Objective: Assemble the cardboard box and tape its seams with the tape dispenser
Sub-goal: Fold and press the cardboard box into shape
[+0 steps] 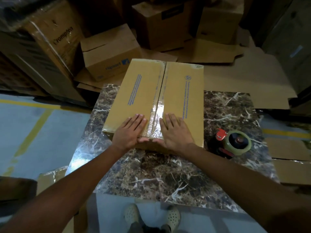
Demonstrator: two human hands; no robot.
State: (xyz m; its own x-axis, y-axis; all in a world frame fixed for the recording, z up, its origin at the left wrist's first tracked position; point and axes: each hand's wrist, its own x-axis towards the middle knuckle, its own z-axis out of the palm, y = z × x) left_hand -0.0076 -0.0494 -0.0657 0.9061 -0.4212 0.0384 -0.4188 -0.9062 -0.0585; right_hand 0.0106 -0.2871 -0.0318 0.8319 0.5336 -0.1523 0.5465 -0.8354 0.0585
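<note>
A closed brown cardboard box (139,91) lies on a dark marble table (159,174), its two top flaps meeting in a centre seam. Clear shiny tape (155,115) runs along that seam and over the near edge. My left hand (130,130) lies flat on the left flap beside the tape. On the right flap, my right hand (175,132) lies flat too. Both thumbs rest on the box's near edge over the tape end. The tape dispenser (234,142), red and black with a roll of tape, sits on the table to the right of the box, untouched.
Several other cardboard boxes (109,52) are stacked on the floor behind and to the left of the table. Flattened cardboard sheets (249,76) lie at the back right and right. My feet (151,216) stand at the table's near edge on a grey floor with yellow lines.
</note>
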